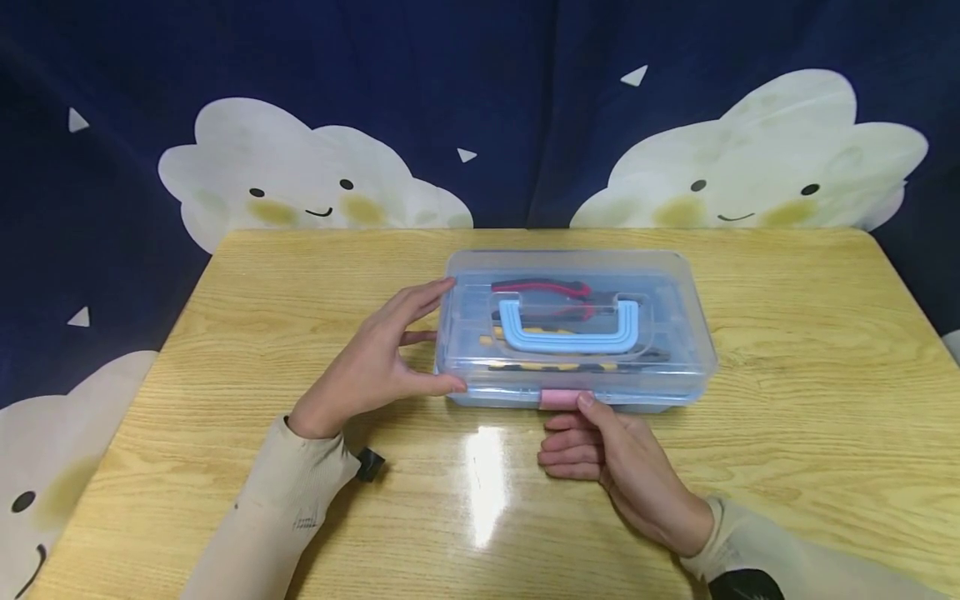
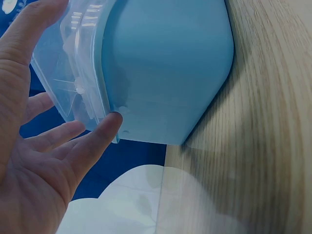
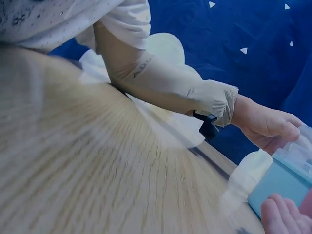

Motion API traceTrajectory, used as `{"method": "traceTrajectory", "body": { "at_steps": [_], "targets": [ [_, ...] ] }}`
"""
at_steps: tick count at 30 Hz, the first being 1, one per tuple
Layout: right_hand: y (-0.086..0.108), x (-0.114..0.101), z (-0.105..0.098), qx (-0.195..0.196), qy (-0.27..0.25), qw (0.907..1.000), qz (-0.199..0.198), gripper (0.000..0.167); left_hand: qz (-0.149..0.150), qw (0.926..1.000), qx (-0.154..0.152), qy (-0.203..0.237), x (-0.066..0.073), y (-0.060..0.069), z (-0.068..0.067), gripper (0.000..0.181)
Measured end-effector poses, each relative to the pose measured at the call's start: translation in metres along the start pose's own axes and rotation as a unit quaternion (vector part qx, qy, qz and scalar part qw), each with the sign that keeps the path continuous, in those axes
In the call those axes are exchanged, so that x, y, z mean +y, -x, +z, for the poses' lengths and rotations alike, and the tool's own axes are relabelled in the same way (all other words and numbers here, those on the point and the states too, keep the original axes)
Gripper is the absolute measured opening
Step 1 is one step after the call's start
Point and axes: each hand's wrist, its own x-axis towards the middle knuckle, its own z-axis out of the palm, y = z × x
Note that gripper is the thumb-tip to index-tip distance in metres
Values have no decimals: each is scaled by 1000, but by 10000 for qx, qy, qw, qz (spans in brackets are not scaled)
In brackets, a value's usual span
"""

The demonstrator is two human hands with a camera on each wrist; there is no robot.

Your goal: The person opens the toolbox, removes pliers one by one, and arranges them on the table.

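Observation:
A clear-lidded toolbox [image 1: 570, 375] with a light blue base and blue handle [image 1: 570, 342] sits on the table with its lid down. Through the lid show red-and-black-handled pliers [image 1: 543, 286] and yellow-and-black tools [image 1: 555, 367]. My left hand [image 1: 382, 350] holds the left end, thumb at the front corner and fingers toward the back. In the left wrist view a fingertip touches the edge under the lid [image 2: 78, 63]. At the front, the thumb of my right hand [image 1: 630, 467] presses the right end of a pink latch [image 1: 558, 400]; its other fingers lie loosely bent below.
The wooden table [image 1: 262, 333] runs around the toolbox on all sides. Behind its far edge hangs a dark blue curtain [image 1: 517, 100] with smiling clouds. A small black device [image 1: 369, 465] is on the left wrist.

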Motion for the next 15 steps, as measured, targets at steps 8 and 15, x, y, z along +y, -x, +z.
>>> {"method": "traceTrajectory", "body": {
  "at_steps": [8,15],
  "targets": [
    [-1,0,-5,-302,-658,9973,85,61,11,10000,19,31,0,0,0,111],
    [-2,2,-9,-592,-1107,9921,-11,45,38,10000,21,2,0,0,0,111]
  ]
}}
